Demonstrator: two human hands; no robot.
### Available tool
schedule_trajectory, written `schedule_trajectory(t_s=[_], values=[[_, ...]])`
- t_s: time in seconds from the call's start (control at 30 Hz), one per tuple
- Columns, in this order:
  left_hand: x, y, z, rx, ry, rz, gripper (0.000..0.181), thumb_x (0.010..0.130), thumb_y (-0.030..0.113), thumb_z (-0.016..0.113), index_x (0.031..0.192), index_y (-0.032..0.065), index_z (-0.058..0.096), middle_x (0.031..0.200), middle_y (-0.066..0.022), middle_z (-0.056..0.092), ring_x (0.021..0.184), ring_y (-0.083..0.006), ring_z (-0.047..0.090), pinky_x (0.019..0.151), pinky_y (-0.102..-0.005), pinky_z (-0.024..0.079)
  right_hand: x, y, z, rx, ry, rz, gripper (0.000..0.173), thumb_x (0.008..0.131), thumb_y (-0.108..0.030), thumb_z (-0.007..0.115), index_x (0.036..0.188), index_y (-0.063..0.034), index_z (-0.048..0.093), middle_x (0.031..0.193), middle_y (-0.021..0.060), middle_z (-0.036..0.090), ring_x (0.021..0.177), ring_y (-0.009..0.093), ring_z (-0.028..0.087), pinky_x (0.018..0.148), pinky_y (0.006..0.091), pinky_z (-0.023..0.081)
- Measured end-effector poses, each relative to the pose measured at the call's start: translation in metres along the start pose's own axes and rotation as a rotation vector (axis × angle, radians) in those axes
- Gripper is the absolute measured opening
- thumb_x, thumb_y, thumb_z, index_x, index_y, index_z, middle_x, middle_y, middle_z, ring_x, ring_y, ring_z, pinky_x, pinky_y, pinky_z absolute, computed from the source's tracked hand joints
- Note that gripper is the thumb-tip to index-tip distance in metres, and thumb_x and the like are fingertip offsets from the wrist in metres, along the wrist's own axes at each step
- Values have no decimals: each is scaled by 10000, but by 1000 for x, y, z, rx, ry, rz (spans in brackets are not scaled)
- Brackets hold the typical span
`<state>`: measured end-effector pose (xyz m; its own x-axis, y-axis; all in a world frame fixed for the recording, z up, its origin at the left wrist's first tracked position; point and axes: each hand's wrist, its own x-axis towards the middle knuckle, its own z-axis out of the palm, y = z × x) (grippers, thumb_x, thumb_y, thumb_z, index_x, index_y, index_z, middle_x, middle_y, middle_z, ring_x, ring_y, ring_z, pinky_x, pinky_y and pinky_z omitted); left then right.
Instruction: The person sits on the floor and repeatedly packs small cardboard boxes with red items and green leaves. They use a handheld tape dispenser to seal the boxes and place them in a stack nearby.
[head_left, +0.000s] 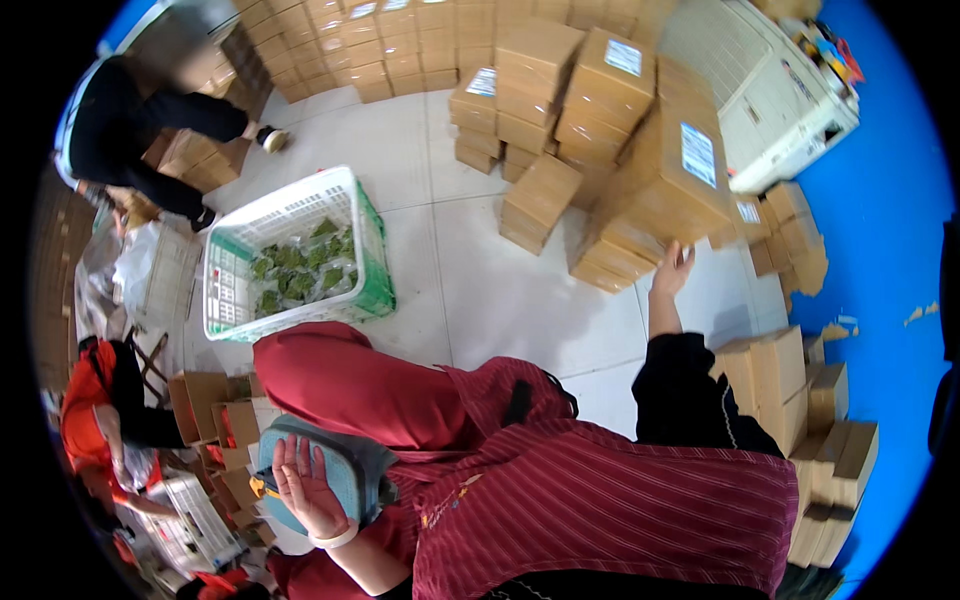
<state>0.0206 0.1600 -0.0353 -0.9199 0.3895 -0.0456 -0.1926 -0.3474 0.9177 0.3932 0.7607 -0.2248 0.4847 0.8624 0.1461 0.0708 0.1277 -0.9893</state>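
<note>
My left hand (306, 484), wearing a white bangle, is raised with its palm bare and fingers spread. Below it is a rounded teal padded object (341, 487), perhaps a stool seat, with a yellow and dark tool (264, 484) at its edge. My right hand (672, 271) reaches out to the lower edge of a large cardboard carton (645, 180) bearing a white label (698, 154). Its fingertips meet or nearly meet the carton; contact cannot be told. No object shows in its fingers. Flatter cartons (615, 259) lie beneath the large one.
A white and green plastic crate (375, 259) holds bagged green leafy produce (304, 266). Cartons (405, 45) line the far wall; more (780, 375) stand by the blue wall (885, 300). A white appliance (780, 90) stands there too. Two people (112, 112) (90, 420) work at left.
</note>
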Motion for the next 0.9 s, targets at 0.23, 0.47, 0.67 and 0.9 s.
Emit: schedule_trajectory(t_s=[0.23, 0.47, 0.67, 0.9], values=[[-60, 38, -78, -5, 477, 202, 459, 1025, 240, 506, 1406, 2, 410, 1394, -176, 504, 1245, -289, 527, 1081, -449, 406, -207, 13, 59, 152, -411, 934, 468, 949, -432, 585, 1282, -118, 483, 1093, 34, 599, 916, 159, 569, 741, 280, 483], [-75, 117, -130, -61, 762, 334, 318, 1015, 187, 523, 1270, -3, 511, 1252, -147, 597, 1156, -240, 587, 985, -387, 478, -421, -236, 130, 236, -1508, 399, 204, 1009, -227, 536, 1116, -62, 591, 1019, 43, 645, 874, 131, 596, 772, 275, 493], [-36, 120, -227, 217, 912, 118, 333, 977, 245, 608, 1221, 20, 601, 1158, -88, 650, 1077, -181, 621, 910, -327, 503, -599, -327, 170, 276, -2401, -241, 194, 952, -116, 612, 1105, 2, 616, 998, 98, 679, 887, 158, 658, 786, 291, 530], [93, 23, -437, 811, 760, -379, 460, 867, 313, 700, 1223, 35, 617, 1139, -147, 670, 1062, -283, 642, 909, -370, 514, -724, -271, 164, 52, -2695, -1456, 429, 802, -389, 734, 1059, -55, 656, 958, 100, 653, 909, 258, 605, 885, 421, 410]])
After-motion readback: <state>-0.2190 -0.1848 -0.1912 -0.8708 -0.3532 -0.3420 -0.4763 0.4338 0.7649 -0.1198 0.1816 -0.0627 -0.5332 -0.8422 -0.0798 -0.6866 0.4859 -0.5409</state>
